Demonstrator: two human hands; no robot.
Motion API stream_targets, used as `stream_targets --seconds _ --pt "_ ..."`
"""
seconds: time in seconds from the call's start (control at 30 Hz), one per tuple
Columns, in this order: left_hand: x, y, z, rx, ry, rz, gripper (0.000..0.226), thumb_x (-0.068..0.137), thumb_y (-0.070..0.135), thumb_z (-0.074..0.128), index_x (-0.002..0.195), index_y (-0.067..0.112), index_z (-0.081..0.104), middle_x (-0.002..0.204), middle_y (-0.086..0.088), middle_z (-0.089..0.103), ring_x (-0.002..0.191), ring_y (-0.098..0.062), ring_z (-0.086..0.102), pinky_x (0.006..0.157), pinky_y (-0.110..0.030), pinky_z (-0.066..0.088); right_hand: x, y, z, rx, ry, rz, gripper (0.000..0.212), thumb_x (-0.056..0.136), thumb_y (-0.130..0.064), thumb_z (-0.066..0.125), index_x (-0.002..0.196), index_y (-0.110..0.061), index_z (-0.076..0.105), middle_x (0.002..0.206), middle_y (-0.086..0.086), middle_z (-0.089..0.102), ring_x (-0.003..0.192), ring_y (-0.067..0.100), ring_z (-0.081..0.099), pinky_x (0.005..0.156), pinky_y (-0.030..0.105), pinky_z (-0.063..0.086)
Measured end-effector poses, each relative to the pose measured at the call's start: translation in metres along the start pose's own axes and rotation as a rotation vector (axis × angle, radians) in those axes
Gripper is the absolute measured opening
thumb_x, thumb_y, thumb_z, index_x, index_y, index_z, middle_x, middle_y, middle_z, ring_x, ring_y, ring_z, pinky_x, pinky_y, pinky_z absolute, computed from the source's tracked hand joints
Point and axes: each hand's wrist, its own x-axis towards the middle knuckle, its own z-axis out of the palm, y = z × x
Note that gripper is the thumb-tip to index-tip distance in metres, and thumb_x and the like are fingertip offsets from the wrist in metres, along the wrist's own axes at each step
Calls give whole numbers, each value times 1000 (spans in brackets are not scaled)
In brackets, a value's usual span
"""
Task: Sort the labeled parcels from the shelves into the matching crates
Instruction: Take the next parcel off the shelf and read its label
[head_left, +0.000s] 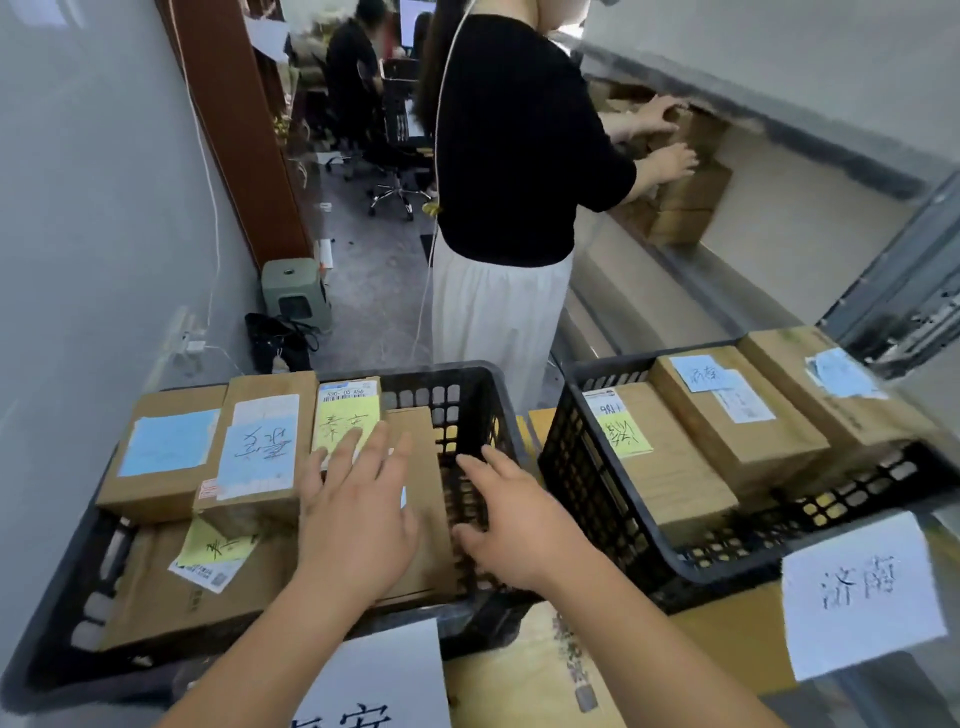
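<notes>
Two black plastic crates stand in front of me. The left crate (467, 384) holds several cardboard parcels with blue and yellow labels, among them a yellow-labelled parcel (347, 415). My left hand (358, 514) hovers with straight spread fingers over a plain brown parcel (423, 519) in this crate. My right hand (511, 525) is open over the crate's right side, holding nothing. The right crate (566, 457) holds several labelled parcels (727, 415). A white paper sign hangs on each crate's front, left sign (374, 680) and right sign (862, 592).
A person in a black top and white skirt (509, 208) stands just beyond the crates, handling brown boxes (685, 192) on a shelf at the right. A green stool (293, 291) and black bag (278, 343) sit by the left wall. Office chairs stand further back.
</notes>
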Motion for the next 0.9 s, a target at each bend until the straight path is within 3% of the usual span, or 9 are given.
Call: stream_targets --seconds 0.27,0.63,0.8,0.9 --pt "-40 130 -31 -39 -27 138 73 77 44 69 146 30 49 155 -2 44 143 -28 36 115 -49 22 -121 86 -63 -112 183 127 74 96 -45 58 160 -33 22 167 3 22 152 27 23 122 42 27" --pt "-115 344 -54 -149 -31 510 72 88 55 53 154 35 29 162 4 30 147 -23 26 118 -45 19 -304 226 -106 -134 284 401 75 99 -48 55 162 -32 17 170 3 14 155 27 16 125 44 19" --pt "-141 430 -54 -165 -63 675 75 91 56 50 157 36 22 166 2 21 150 -24 19 118 -45 11 -379 274 -116 -111 356 551 71 95 -44 55 159 -31 25 164 6 28 150 27 25 122 44 23" --pt "-154 479 -51 -184 -107 785 75 90 53 52 157 36 23 165 1 24 150 -25 20 119 -46 14 -420 302 -120 -63 400 646 70 95 -43 55 158 -32 26 166 3 25 150 26 23 123 43 21"
